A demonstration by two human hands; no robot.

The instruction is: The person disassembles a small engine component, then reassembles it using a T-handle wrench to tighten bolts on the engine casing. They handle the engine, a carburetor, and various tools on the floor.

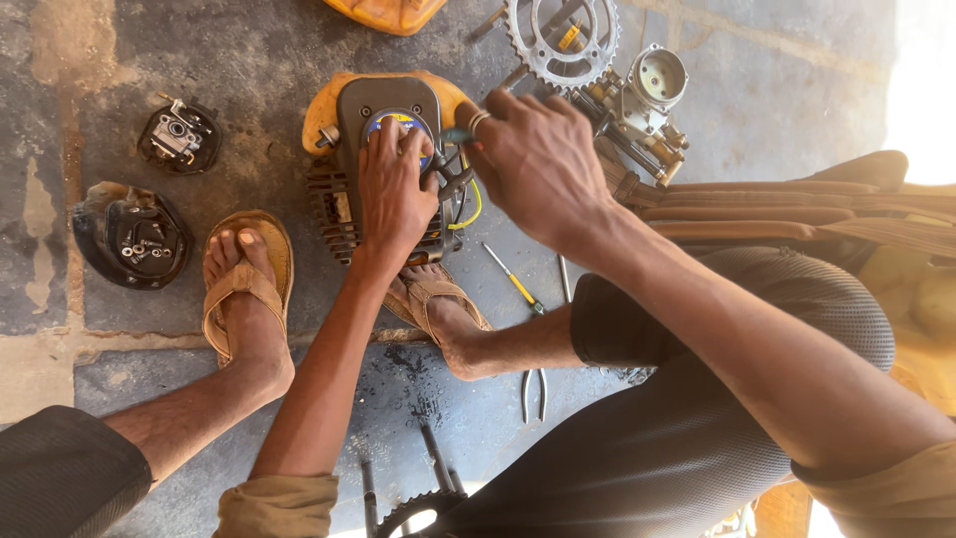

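A small engine (383,164) with an orange and black cover lies on the floor directly beneath both hands. The left hand (395,184) presses flat on its cover, fingers spread. The right hand (533,159), just beside it, is curled closed around a small teal-handled tool (456,134) at the engine's edge.

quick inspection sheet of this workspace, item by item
surface: stained concrete floor, oily patches.
job's things: small engine, black cover on orange housing, pinned by a sandalled foot.
clutter: sprocket, carburettor, two dark parts, screwdriver, pliers.
grippers: left hand presses the cover; right hand grips something small beside it.
cables: yellow wire at engine.
surroundings: nothing seen beyond glare.
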